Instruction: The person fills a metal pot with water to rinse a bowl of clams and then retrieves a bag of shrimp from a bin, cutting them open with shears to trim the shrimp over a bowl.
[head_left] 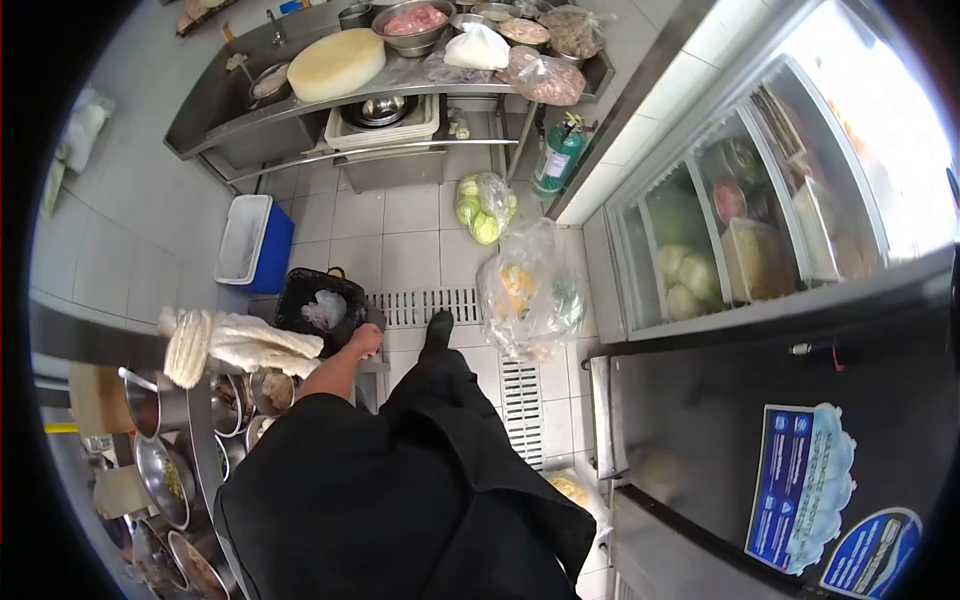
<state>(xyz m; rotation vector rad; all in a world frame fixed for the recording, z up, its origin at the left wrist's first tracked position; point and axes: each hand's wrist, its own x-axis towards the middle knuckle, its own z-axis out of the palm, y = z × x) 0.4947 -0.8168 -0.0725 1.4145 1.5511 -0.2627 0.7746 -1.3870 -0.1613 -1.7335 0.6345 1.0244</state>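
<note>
My left hand is closed beside the right rim of a black bin, which has a black liner and clear plastic inside. Whatever that hand may grip is too small to make out. A white towel hangs by my left forearm. My right hand does not show in the head view. Below me are my black clothing and one dark shoe on the tiled floor.
Floor items are a blue cooler, bagged cabbages, a large clear bag and a green extinguisher. Steel bowls line the left counter. A glass-door fridge stands right; a steel sink counter is ahead.
</note>
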